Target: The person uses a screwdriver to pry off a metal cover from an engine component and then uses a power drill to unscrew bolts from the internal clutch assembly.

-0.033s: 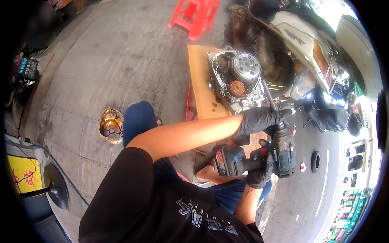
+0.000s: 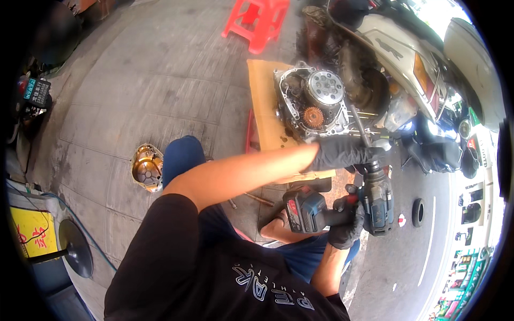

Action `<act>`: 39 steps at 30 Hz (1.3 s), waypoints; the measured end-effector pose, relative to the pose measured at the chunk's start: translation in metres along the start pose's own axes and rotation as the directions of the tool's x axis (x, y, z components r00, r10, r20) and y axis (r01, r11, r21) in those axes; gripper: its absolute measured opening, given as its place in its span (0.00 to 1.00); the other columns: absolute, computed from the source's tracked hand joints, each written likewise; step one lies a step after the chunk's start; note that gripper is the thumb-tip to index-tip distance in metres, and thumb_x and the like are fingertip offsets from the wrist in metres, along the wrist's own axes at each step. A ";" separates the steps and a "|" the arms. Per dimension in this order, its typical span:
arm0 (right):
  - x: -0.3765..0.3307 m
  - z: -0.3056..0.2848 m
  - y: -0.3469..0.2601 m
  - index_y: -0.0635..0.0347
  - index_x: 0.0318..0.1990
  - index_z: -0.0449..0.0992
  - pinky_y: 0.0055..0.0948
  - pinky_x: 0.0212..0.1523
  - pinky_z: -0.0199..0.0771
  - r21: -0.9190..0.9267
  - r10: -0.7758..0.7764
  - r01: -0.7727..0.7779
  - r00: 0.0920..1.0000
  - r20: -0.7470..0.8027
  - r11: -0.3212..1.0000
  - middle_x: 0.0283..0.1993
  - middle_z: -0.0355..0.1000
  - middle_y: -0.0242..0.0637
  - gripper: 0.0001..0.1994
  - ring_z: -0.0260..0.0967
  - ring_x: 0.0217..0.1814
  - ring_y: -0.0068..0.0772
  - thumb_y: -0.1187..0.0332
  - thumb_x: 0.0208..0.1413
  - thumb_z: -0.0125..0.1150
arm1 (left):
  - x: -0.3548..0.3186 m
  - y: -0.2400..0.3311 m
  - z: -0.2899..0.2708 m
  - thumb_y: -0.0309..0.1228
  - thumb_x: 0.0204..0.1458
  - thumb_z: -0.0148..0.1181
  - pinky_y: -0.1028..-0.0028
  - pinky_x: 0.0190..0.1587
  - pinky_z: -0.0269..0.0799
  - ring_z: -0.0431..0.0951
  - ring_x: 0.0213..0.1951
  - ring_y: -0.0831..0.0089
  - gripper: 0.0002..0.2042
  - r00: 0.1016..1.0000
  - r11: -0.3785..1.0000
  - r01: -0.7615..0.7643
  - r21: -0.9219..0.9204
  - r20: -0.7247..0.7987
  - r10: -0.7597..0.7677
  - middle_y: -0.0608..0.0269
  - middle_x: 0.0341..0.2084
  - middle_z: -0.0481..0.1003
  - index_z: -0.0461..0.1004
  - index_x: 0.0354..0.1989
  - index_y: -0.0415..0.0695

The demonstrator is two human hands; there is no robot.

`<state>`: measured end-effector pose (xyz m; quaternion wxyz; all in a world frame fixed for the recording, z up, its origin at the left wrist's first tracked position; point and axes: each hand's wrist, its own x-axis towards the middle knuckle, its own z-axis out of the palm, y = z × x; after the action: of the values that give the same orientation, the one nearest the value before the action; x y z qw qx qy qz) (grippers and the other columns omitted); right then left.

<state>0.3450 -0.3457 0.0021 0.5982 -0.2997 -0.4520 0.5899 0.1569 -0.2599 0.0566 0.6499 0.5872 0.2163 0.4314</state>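
Note:
My right hand [image 2: 347,219], in a black glove, is wrapped round the handle of a cordless drill [image 2: 377,206] with a bulky battery. My left hand [image 2: 356,154], also gloved, closes round the front of the drill, where a long metal shaft [image 2: 361,127] comes out. The shaft points away from me, its far end beside the right edge of an opened engine case [image 2: 292,96]; whether they touch I cannot tell. Inside the case are a round silver clutch [image 2: 326,87] and a copper-coloured gear [image 2: 313,116]. My left forearm hides part of the cardboard [image 2: 262,88] under the engine.
A gold-lined engine cover [image 2: 146,167] lies on the paving to the left. A red plastic stool [image 2: 257,24] stands ahead. Scooters [image 2: 396,48] crowd the far right, and a tyre [image 2: 418,212] lies on the road. Metal rods [image 2: 259,199] rest near my foot.
The drill and its shaft have shifted slightly to the right, both hands still on them. The engine case stays in place.

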 end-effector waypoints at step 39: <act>-0.008 -0.058 0.007 0.59 0.57 0.65 0.22 0.30 0.68 0.019 -0.026 0.028 0.994 -0.105 0.999 0.52 0.69 0.44 0.22 0.64 0.29 0.25 0.60 0.58 0.57 | -0.095 -0.006 -0.293 0.43 0.50 0.55 0.61 0.47 0.70 0.76 0.46 0.57 0.15 0.768 -0.005 0.636 0.772 -0.632 0.104 0.58 0.43 0.77 0.79 0.39 0.48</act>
<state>0.3949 -0.3424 -0.0301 0.6320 -0.3177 -0.4180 0.5700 -0.1232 -0.1679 -0.0347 0.0532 0.6615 0.7306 0.1609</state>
